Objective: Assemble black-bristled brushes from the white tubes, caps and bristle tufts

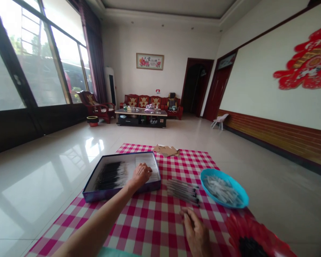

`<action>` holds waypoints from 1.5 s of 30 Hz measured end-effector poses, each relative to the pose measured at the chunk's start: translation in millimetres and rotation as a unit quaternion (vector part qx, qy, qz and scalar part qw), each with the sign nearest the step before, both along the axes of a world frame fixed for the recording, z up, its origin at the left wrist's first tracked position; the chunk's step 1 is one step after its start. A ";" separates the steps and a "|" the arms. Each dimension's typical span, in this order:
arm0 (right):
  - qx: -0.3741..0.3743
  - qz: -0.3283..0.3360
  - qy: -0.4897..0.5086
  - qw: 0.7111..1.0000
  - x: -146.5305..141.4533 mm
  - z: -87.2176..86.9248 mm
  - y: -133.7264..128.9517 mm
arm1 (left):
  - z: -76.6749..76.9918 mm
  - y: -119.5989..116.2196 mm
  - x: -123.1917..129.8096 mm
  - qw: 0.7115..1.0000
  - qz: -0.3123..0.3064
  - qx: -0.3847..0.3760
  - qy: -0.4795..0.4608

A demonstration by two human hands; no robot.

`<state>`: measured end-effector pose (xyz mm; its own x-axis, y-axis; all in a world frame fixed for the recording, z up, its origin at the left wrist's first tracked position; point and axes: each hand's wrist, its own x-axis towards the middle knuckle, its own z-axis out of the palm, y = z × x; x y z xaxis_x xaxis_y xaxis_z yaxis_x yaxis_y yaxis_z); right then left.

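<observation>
"Hands?"

"Left hand (141,175) lay curled inside the dark blue box (117,194); I couldn't tell if it pinched anything. Right hand (194,232) was spread and empty on the checked cloth (160,221)."

"Risks?"

"Those fingers were near the loose black-tipped rods (182,191); a brush could roll them. Knocking the box could disturb its rows."

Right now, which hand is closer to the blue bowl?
Right hand: closer, below and left of the blue bowl. Left hand: farther, at the box beyond the bowl's other side.
</observation>
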<state>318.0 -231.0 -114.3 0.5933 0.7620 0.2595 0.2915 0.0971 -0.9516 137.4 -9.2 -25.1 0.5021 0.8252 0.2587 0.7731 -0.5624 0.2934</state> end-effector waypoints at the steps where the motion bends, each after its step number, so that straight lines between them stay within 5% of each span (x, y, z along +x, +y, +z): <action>1: -0.001 0.001 0.000 1.000 -0.7 0.4 0.0 | 0.2 1.0 0.5 1.000 -0.003 0.004 0.001; 5: -0.006 0.004 0.013 1.000 -3.3 5.2 -0.8 | 6.9 -6.5 1.0 0.999 -0.012 0.033 -0.009; 10: 0.000 -0.010 0.033 0.999 -5.0 13.3 -2.2 | 11.8 -53.5 28.2 0.992 -0.092 0.074 -0.034; 14: 0.010 -0.034 0.005 0.999 -3.4 13.4 -3.2 | -4.5 -81.7 79.0 0.967 -0.243 0.067 -0.032; 20: 0.018 -0.056 0.006 0.998 0.5 12.2 -5.1 | -37.6 -68.6 133.4 0.974 -0.225 0.028 0.007; 25: 0.023 -0.054 0.013 0.998 -0.4 12.6 -5.2 | -49.8 -70.7 129.1 0.974 -0.225 0.026 0.014; 36: 0.048 -0.121 0.087 0.988 11.6 17.9 -7.3 | -66.2 -122.1 97.4 0.989 -0.137 0.053 0.016; 45: 0.069 -0.155 0.049 0.984 17.5 18.8 -7.5 | -76.1 -139.6 91.0 0.993 -0.112 0.022 0.006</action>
